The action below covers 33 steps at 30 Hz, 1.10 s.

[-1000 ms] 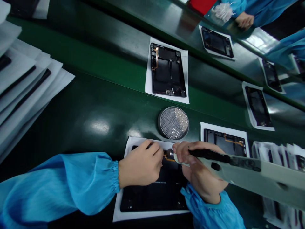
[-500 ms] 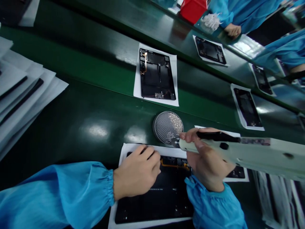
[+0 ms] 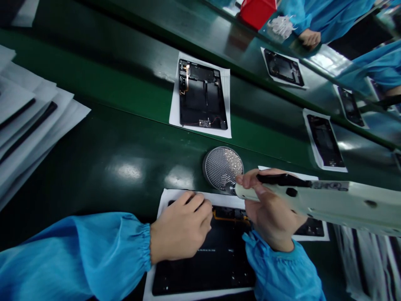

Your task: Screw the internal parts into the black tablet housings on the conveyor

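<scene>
Screwdriver [image 3: 313, 200], held tight in your right hand [image 3: 271, 217], has lifted off the tablet [image 3: 203, 255] to the screw tray [image 3: 223, 168]; your left hand [image 3: 180, 230] presses flat.

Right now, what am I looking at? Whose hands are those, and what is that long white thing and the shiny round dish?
The picture comes from a camera worn on a person's head, looking down at their own two hands in blue sleeves. The left hand rests on a flat black device lying open on a white sheet. The right hand grips a long white power screwdriver. Its metal tip touches the edge of a round dish full of small holes, with tiny shiny pieces in it, probably screws. Everything lies on a long green belt. More open devices on paper lie farther along it, and a pile of white sheets lies at the left. At the top right, another person's hand shows beside a red box.
</scene>
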Tool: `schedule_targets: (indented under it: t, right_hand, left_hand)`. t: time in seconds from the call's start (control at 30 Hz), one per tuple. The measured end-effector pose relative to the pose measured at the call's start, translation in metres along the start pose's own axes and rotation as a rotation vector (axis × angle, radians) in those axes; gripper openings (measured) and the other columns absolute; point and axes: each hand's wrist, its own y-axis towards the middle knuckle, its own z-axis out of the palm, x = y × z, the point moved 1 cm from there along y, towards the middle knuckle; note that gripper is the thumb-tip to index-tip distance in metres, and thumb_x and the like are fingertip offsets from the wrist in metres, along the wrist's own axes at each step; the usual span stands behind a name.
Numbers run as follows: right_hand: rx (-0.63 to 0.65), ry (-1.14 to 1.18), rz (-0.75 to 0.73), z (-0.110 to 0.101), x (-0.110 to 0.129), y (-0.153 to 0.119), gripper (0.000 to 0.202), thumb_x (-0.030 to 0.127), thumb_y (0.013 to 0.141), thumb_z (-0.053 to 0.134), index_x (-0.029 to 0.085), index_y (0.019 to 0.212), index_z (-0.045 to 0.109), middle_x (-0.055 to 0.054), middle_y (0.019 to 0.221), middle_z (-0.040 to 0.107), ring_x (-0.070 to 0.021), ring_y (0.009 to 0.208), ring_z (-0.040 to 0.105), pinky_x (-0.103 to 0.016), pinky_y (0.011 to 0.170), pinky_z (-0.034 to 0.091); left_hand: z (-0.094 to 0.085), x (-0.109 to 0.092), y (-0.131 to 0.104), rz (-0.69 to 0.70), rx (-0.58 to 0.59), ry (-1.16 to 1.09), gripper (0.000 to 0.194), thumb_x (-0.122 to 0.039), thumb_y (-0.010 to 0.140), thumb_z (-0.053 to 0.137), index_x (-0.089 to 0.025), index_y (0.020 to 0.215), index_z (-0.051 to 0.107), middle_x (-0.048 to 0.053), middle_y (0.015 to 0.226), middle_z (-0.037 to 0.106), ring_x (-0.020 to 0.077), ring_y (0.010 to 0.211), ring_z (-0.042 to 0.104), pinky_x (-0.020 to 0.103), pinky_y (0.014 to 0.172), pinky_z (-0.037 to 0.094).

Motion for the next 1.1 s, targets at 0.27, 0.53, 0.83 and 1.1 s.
schedule_targets:
  t: [0.27,0.53,0.83,1.1]
  right_hand:
    - [-0.019,0.014,0.006,-0.005,0.009,0.0,0.019,0.016,0.075,0.071,0.023,0.093,0.071,0.0,0.067,0.06,-0.0163,0.066,0.057,-0.038,0.071,0.051]
    - [0.203,0.022,0.039,0.006,0.029,-0.025,0.026,0.01,0.078,0.068,0.022,0.101,0.07,0.001,0.072,0.059,-0.0158,0.068,0.058,-0.037,0.067,0.054]
    - [0.249,-0.045,0.079,0.016,0.026,-0.029,0.023,0.007,0.08,0.067,0.022,0.098,0.068,0.0,0.071,0.061,-0.0155,0.066,0.059,-0.036,0.064,0.055]
    - [0.264,-0.077,0.059,0.013,0.023,-0.033,0.026,0.006,0.08,0.064,0.023,0.099,0.067,-0.001,0.072,0.061,-0.0168,0.067,0.06,-0.038,0.063,0.055]
  left_hand:
    - [0.002,0.002,-0.002,-0.018,-0.039,-0.015,0.026,-0.02,0.096,0.051,-0.006,0.104,0.071,0.014,0.104,0.066,0.0294,0.098,0.058,0.045,0.084,0.049]
    - [0.003,0.0,-0.001,-0.028,-0.04,-0.019,0.02,-0.014,0.091,0.053,-0.006,0.085,0.07,0.013,0.09,0.063,0.0263,0.089,0.057,0.041,0.078,0.049]
    - [0.001,0.0,0.002,-0.01,-0.065,0.009,0.023,-0.012,0.091,0.05,-0.005,0.083,0.07,0.013,0.084,0.06,0.0259,0.085,0.057,0.04,0.076,0.047]
    - [0.002,0.001,0.002,-0.009,-0.047,0.0,0.022,-0.013,0.091,0.05,-0.007,0.08,0.069,0.013,0.086,0.06,0.0264,0.086,0.056,0.04,0.077,0.047]
